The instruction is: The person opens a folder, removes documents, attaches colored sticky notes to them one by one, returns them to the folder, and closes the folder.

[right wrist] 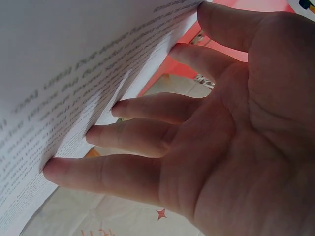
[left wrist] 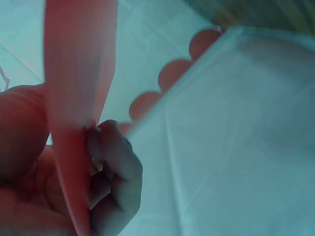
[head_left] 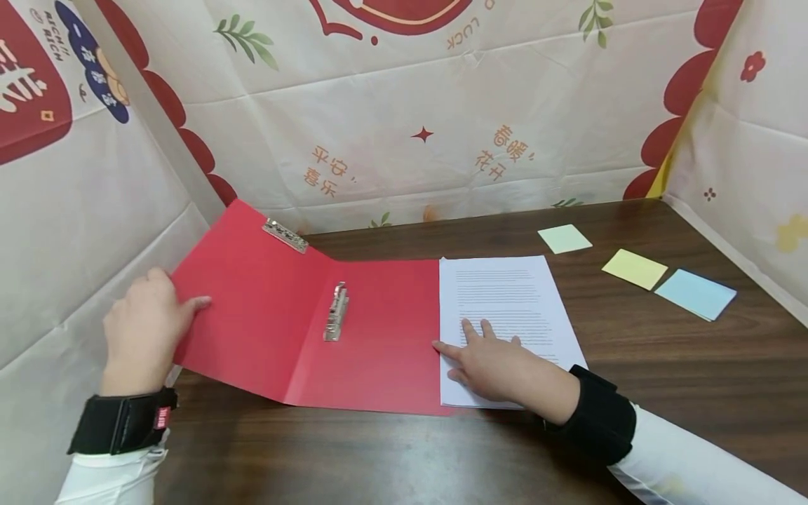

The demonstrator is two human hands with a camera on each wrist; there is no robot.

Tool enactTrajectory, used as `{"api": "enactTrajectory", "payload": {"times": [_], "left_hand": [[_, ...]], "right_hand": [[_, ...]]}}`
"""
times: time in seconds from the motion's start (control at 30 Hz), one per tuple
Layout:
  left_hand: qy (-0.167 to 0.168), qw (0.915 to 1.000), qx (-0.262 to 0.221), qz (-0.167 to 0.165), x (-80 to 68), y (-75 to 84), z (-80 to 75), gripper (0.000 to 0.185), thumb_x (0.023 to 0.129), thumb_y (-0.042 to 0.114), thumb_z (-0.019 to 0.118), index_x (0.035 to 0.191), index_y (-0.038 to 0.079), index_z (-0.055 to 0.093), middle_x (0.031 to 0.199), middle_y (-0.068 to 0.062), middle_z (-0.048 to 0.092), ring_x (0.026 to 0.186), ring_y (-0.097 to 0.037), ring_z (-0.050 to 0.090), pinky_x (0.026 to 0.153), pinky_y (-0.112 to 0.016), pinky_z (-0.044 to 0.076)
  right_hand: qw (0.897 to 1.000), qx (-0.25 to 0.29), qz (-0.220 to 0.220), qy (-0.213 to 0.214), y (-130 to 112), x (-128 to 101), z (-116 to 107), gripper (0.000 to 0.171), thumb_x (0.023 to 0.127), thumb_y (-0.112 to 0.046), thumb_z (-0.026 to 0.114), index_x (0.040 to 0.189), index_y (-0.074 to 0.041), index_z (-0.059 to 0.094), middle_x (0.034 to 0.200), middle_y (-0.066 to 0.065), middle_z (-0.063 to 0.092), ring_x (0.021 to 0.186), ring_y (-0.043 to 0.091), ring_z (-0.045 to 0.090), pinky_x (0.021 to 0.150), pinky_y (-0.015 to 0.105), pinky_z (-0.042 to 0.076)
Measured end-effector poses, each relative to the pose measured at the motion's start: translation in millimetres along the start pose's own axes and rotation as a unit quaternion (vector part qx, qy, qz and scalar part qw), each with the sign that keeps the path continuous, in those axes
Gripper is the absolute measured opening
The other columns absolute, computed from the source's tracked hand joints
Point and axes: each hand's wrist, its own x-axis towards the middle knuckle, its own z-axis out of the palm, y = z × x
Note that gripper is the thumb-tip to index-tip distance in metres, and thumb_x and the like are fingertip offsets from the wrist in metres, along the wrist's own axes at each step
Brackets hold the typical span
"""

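Note:
A red folder (head_left: 385,337) lies spread on the table, its left cover raised at a slant. My left hand (head_left: 142,326) pinches that cover's outer edge, thumb on the inner face and fingers behind; the left wrist view shows the fingers (left wrist: 118,172) curled round the red sheet. Metal clips sit inside: one clip (head_left: 337,312) near the spine, another clip (head_left: 285,236) at the raised cover's top edge. My right hand (head_left: 495,365) rests with spread fingers on a stack of printed paper (head_left: 505,294), which overlaps the folder's right side. Its fingertips touch the top sheet in the right wrist view.
Right of the paper lie a green sticky note (head_left: 564,239), a yellow sticky note (head_left: 635,269) and blue sticky notes (head_left: 696,294). Printed white cloth (head_left: 391,105) hangs behind and on both sides of the dark wooden table (head_left: 315,456).

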Motion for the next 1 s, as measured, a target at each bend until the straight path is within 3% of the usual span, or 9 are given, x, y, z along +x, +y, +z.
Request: {"api": "enactTrajectory", "payload": {"times": [0.2, 0.4, 0.5, 0.63, 0.77, 0.87, 0.9, 1.0], "left_hand": [[0.044, 0.9977, 0.052, 0.010, 18.9, -5.9, -25.4, 0.049, 0.090, 0.017, 0.079, 0.097, -0.017, 0.044, 0.089, -0.036, 0.050, 0.060, -0.052, 0.058, 0.052, -0.063, 0.051], [0.058, 0.9951, 0.080, 0.006, 29.6, -15.5, -33.3, 0.037, 0.093, 0.008, 0.066, 0.101, -0.021, 0.044, 0.096, -0.041, 0.047, 0.070, -0.059, 0.058, 0.058, -0.070, 0.052], [0.081, 0.9927, 0.089, 0.010, 27.1, -17.7, -31.6, 0.034, 0.094, 0.005, 0.062, 0.106, -0.023, 0.045, 0.100, -0.043, 0.046, 0.084, -0.060, 0.055, 0.066, -0.072, 0.055], [0.145, 0.9844, 0.089, 0.047, 24.1, -10.4, -18.9, 0.037, 0.091, 0.002, 0.066, 0.115, -0.022, 0.050, 0.111, -0.044, 0.050, 0.100, -0.060, 0.051, 0.082, -0.073, 0.056], [0.181, 0.9749, 0.059, 0.115, 19.1, 13.6, 2.5, 0.036, 0.088, 0.001, 0.073, 0.114, -0.017, 0.057, 0.117, -0.041, 0.057, 0.106, -0.060, 0.055, 0.076, -0.070, 0.058], [0.146, 0.9741, 0.026, 0.171, 10.9, 46.6, 19.4, 0.031, 0.090, 0.003, 0.075, 0.113, -0.012, 0.062, 0.117, -0.036, 0.062, 0.109, -0.057, 0.058, 0.067, -0.067, 0.058], [0.119, 0.9751, 0.013, 0.187, 7.6, 59.8, 24.4, 0.030, 0.091, 0.005, 0.075, 0.115, -0.009, 0.063, 0.118, -0.034, 0.063, 0.111, -0.056, 0.059, 0.067, -0.066, 0.059], [-0.004, 0.9745, -0.037, 0.221, -5.1, 104.5, 40.7, 0.033, 0.094, 0.010, 0.076, 0.123, -0.002, 0.067, 0.124, -0.025, 0.066, 0.119, -0.049, 0.060, 0.078, -0.059, 0.062]], "right_hand": [[1.000, -0.001, 0.005, -0.005, -1, 0, 1, 0.056, 0.107, -0.037, 0.063, 0.160, -0.035, 0.048, 0.168, 0.029, 0.037, 0.152, 0.059, 0.037, 0.095, 0.089, 0.043], [1.000, 0.003, 0.005, -0.009, -1, 1, 0, 0.054, 0.108, -0.036, 0.062, 0.160, -0.034, 0.048, 0.169, 0.029, 0.036, 0.152, 0.059, 0.037, 0.095, 0.090, 0.042], [1.000, 0.004, 0.005, -0.011, -2, 2, 0, 0.054, 0.107, -0.036, 0.062, 0.160, -0.034, 0.049, 0.169, 0.030, 0.036, 0.152, 0.060, 0.036, 0.095, 0.090, 0.041], [1.000, 0.001, 0.008, -0.011, -1, 1, -1, 0.054, 0.107, -0.036, 0.062, 0.160, -0.034, 0.049, 0.168, 0.030, 0.036, 0.152, 0.060, 0.036, 0.095, 0.090, 0.041], [1.000, 0.006, 0.008, -0.011, -4, 1, -2, 0.054, 0.107, -0.035, 0.063, 0.159, -0.033, 0.050, 0.169, 0.029, 0.036, 0.152, 0.061, 0.036, 0.097, 0.089, 0.041], [1.000, 0.007, 0.006, -0.008, -7, 0, -2, 0.054, 0.106, -0.035, 0.064, 0.159, -0.033, 0.051, 0.169, 0.028, 0.036, 0.152, 0.060, 0.036, 0.098, 0.088, 0.042], [1.000, 0.006, 0.005, -0.008, -8, 0, -2, 0.054, 0.106, -0.035, 0.064, 0.159, -0.033, 0.051, 0.169, 0.027, 0.036, 0.153, 0.060, 0.035, 0.099, 0.088, 0.042], [1.000, 0.005, 0.001, -0.008, -12, 0, 0, 0.054, 0.106, -0.036, 0.064, 0.159, -0.034, 0.051, 0.170, 0.026, 0.036, 0.154, 0.058, 0.035, 0.101, 0.087, 0.041]]}}
